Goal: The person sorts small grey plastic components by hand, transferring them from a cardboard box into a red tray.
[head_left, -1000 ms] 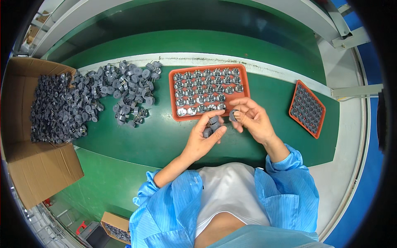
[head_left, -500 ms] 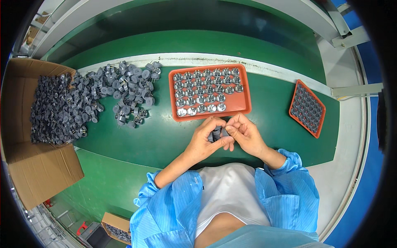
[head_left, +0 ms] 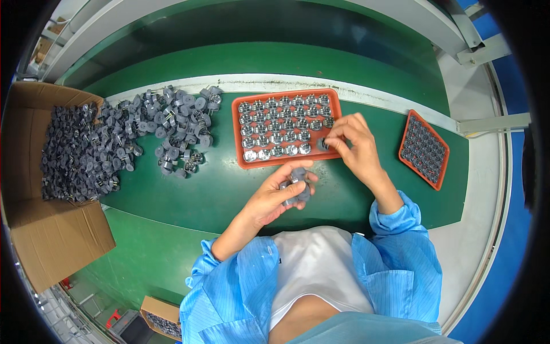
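Observation:
My left hand (head_left: 268, 198) is curled around several small grey round parts with metal pins (head_left: 301, 184), just in front of the orange tray (head_left: 263, 164). My right hand (head_left: 361, 150) pinches a single grey round part (head_left: 322, 144) between thumb and fingertips, over the tray's right side. Inside the tray, similar parts stand in rows with shiny metal faces (head_left: 277, 137) upward; the bare orange bottom shows at its right front. Whether the pinched part touches the tray bottom, I cannot tell.
Loose grey parts (head_left: 183, 117) are heaped at the left, spilling from a tipped cardboard box (head_left: 63, 229). A second filled orange tray (head_left: 440, 184) lies at the right of the green table (head_left: 229, 195). Below left is a smaller box (head_left: 150, 304) of parts.
My hands were together in front of the tray. My right hand has moved away, up and right, with one part to the tray; my left has opened out somewhat, showing its parts.

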Tool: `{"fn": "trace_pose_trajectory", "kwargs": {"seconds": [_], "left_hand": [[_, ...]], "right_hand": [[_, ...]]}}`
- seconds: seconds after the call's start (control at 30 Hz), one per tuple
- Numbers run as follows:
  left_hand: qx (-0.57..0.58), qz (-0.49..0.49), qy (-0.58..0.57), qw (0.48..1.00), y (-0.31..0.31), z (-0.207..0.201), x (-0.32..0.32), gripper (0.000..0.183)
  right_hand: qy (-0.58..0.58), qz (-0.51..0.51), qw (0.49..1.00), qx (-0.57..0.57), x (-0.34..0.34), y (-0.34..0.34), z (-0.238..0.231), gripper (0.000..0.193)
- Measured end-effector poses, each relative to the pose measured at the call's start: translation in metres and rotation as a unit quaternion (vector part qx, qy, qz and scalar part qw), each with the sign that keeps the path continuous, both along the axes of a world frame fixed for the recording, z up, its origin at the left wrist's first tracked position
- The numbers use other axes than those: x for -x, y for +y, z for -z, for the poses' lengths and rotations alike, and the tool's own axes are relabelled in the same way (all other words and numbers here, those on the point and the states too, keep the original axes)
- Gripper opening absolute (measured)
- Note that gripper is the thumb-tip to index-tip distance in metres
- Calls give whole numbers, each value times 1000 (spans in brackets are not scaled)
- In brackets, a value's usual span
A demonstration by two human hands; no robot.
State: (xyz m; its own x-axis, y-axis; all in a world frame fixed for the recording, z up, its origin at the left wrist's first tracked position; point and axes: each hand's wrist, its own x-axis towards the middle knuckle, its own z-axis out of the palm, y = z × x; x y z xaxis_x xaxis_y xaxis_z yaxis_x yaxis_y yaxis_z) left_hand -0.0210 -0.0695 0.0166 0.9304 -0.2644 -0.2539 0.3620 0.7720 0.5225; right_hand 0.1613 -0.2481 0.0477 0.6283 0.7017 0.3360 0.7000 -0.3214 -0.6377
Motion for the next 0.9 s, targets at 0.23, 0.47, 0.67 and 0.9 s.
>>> {"fn": "trace_pose_trajectory", "kwargs": {"seconds": [0.23,0.47,0.67,0.9], "left_hand": [[12,-67,39,997,7,-14,0,60],[167,-64,65,982,11,2,-2,52],[-75,-83,29,993,-2,-9,2,59],[-258,-97,-71,959,-7,-14,2,58]], "right_hand": [[-178,5,982,67,-6,16,13,15],[-197,16,978,68,-2,22,16,18],[9,-133,990,-41,27,16,-13,29],[151,-211,966,-18,45,15,-6,28]]}}
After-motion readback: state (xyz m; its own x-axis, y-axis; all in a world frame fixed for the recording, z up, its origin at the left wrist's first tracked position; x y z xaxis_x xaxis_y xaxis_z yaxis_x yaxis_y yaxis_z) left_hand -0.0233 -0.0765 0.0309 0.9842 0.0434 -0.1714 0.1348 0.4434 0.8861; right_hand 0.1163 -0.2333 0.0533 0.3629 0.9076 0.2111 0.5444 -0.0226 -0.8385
